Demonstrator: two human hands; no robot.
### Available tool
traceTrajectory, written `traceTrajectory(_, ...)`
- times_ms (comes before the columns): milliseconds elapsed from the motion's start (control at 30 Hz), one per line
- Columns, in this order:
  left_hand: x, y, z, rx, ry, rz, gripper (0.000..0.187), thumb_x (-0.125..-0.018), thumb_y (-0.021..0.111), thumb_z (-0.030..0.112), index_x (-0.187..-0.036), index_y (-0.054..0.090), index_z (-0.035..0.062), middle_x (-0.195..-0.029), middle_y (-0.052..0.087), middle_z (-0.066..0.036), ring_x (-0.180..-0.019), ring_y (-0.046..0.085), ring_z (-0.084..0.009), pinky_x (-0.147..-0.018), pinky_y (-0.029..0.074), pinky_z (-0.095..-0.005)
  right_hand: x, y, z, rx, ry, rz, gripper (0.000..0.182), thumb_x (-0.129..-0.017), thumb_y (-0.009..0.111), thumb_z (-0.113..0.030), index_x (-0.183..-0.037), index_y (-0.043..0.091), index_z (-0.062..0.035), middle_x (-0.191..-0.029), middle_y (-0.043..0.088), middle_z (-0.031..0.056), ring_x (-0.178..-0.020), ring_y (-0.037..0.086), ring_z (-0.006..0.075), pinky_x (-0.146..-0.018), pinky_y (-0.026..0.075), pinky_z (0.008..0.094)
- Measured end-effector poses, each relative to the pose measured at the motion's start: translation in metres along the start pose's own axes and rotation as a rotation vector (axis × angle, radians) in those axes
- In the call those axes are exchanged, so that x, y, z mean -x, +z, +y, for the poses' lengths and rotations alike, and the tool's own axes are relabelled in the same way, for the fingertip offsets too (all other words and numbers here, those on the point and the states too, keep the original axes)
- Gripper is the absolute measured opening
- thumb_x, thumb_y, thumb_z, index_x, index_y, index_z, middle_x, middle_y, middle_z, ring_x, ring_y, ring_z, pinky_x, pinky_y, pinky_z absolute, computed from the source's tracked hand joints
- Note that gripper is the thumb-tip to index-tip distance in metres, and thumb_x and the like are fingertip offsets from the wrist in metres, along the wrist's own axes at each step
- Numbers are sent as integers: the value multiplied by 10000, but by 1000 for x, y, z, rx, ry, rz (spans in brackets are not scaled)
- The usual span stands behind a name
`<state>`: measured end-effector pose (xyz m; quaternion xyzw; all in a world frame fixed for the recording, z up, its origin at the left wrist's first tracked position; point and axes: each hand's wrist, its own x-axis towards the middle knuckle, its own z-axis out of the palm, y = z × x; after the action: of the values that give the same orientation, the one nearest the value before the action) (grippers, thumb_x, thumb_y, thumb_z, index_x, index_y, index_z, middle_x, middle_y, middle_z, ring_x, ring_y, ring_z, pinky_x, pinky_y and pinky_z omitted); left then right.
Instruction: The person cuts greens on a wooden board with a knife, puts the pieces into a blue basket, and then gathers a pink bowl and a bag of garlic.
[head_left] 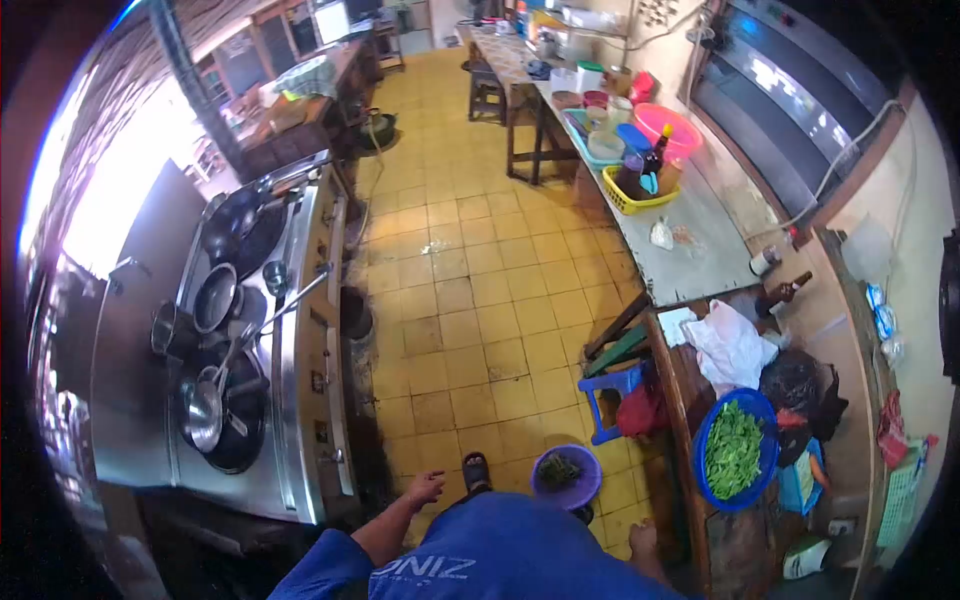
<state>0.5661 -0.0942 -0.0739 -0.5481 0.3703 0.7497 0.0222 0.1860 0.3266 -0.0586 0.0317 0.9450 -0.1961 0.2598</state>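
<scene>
My left hand point(426, 488) hangs in the air beside my body, its fingers loosely apart with nothing in them. Below and to the right of it is my sandalled foot point(476, 470). My right hand point(644, 540) hangs low on the other side; its fingers are too small and hidden to read. Between the hands, a purple basin point(590, 487) stands on the floor with dark green leaves point(560, 470) in it. Nearest on the right is a wooden table point(735, 550) carrying a blue basket point(707, 480) of cut green vegetables point(738, 455). Neither hand touches these things.
Along the left runs a steel stove point(290, 470) with woks, a ladle point(205, 415) and a pan point(215, 298). A blue stool point(598, 400) stands by the right table. Beyond it, a grey-topped table point(690, 265) bears a yellow basket point(635, 205) of bottles. Yellow tiles point(460, 335) cover the floor.
</scene>
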Motion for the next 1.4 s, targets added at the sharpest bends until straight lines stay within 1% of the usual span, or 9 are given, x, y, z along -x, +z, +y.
traceTrajectory(100,6,-36,53,-105,-2,41,482,-871,594,171,-1330,464,104,-834,567,-4,-667,521,-98,-550,447,-249,34,55,-82,-90,-134,-670,380,-862,605,-255,-1161,589,-20,-1034,649,151,-922,625,264,-742,493,367)
traceTrajectory(233,1,-61,110,-177,158,133,378,-869,626,227,-1208,546,78,-867,603,-21,-716,591,-115,-582,478,-262,-11,127,-107,57,-445,-646,316,-849,628,-220,-1090,633,-18,-923,660,120,-855,629,228,-700,489,337)
traceTrajectory(433,-35,-34,187,-23,152,32,463,-908,543,473,-1002,637,30,-931,662,-81,-764,650,-177,-674,520,-309,-51,77,-195,155,-12,-591,313,-855,599,-320,-902,686,-23,-692,657,71,-574,601,200,-537,479,317)
traceTrajectory(500,-48,-37,210,-25,148,12,523,-919,496,518,-1021,638,25,-951,666,-91,-791,651,-191,-696,522,-329,-79,65,-205,881,-1039,-531,138,-765,684,-183,-732,657,-52,-659,628,76,-565,596,182,-513,486,323)
traceTrajectory(533,-49,-39,224,-18,167,-57,546,-926,468,532,-1060,634,30,-991,663,-93,-846,642,-203,-730,512,-347,-106,78,-198,881,-1050,-534,138,-765,684,-183,-732,657,-52,-659,628,76,-565,596,182,-513,486,323)
traceTrajectory(733,-111,-101,278,-9,71,86,565,-919,442,564,-1161,621,86,-1142,624,-58,-1019,580,-209,-821,468,-374,-253,219,-224,-4,-143,-987,204,-815,612,-264,-720,645,-87,-630,604,78,-518,569,196,-482,459,337)
traceTrajectory(933,-191,-185,236,-558,-170,393,447,-875,553,426,-1105,617,48,-866,664,-126,-584,597,-214,-579,497,-392,-272,191,-560,365,-397,-681,156,-836,594,-236,-816,617,-82,-609,542,52,-512,521,182,-434,407,349)
traceTrajectory(1233,-274,-215,360,-139,11,422,452,-879,538,434,-1161,575,81,-949,648,-118,-732,587,-236,-668,485,-404,-318,167,-929,-293,-552,-495,297,-804,642,-101,-1085,599,-17,-718,610,41,-538,567,134,-462,449,263)
traceTrajectory(1400,-353,-295,477,-186,105,302,460,-882,529,438,-1196,548,102,-1000,638,-113,-824,581,-249,-724,478,-412,-289,202,-972,-55,-505,-499,274,-793,660,-279,-798,673,-6,-722,665,82,-566,621,141,-565,503,291)
